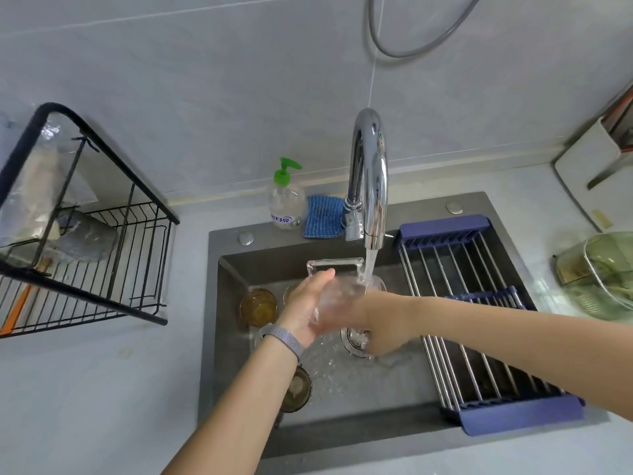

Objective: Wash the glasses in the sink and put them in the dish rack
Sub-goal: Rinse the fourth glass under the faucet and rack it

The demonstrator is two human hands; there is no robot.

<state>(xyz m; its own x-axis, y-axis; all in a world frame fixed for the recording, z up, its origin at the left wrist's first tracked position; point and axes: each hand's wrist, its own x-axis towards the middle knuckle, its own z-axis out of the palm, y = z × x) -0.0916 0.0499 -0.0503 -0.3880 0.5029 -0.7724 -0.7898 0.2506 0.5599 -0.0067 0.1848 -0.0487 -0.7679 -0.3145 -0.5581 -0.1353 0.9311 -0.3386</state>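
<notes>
Over the dark sink (342, 433) I hold a clear glass mug (339, 286) with a square handle under the running water from the chrome tap (368, 180). My left hand (305, 306) grips the mug from the left side. My right hand (373, 323) reaches into or behind the mug; its fingers are blurred by glass and water. An amber glass (258, 306) stands in the sink at the left. Another dark glass (296, 389) sits lower, partly under my left forearm. A blue roll-up dish rack (479, 320) spans the sink's right part.
A black wire rack (85, 234) with a bag and a grey object stands on the left counter. A soap pump bottle (286, 197) and blue sponge (323, 217) sit behind the sink. A green glass container (603, 275) is at the right.
</notes>
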